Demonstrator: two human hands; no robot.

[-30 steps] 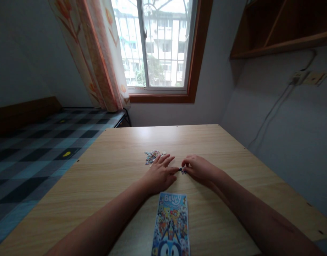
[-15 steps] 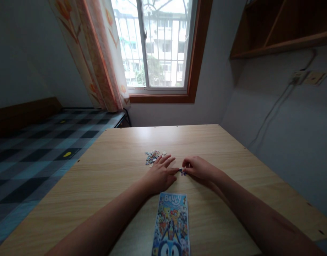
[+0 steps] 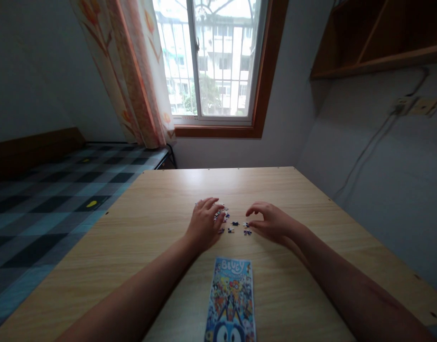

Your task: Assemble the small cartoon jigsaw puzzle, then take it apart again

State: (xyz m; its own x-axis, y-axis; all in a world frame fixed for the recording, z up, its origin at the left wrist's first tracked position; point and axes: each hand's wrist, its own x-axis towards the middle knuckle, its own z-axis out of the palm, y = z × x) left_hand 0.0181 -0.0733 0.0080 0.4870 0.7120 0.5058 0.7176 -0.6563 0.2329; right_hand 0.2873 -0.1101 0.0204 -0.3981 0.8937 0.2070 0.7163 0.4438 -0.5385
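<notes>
My left hand (image 3: 204, 224) lies palm down over the pile of jigsaw puzzle pieces (image 3: 218, 214), its fingers apart and covering much of the pile. My right hand (image 3: 271, 222) is to the right, thumb and forefinger apart. Its thumb tip is beside a white and dark puzzle piece (image 3: 246, 224); whether they touch I cannot tell. Between the hands lie a dark puzzle piece (image 3: 235, 223) and a pale one (image 3: 231, 230). A purplish puzzle piece (image 3: 247, 232) is just below the right thumb. Nearer to me is a blue picture sheet (image 3: 230, 299) lettered "BLUEY".
All this rests on a light wooden table (image 3: 161, 190). To the left stands a bed with a checked cover (image 3: 122, 177). A curtain (image 3: 133, 71) hangs by the window ahead. On the right wall are a wooden shelf (image 3: 382, 60) and a cable (image 3: 362, 150).
My left hand has moved left, onto the pile, uncovering several loose pieces between the hands. My right thumb and forefinger have parted. The view has shifted slightly.
</notes>
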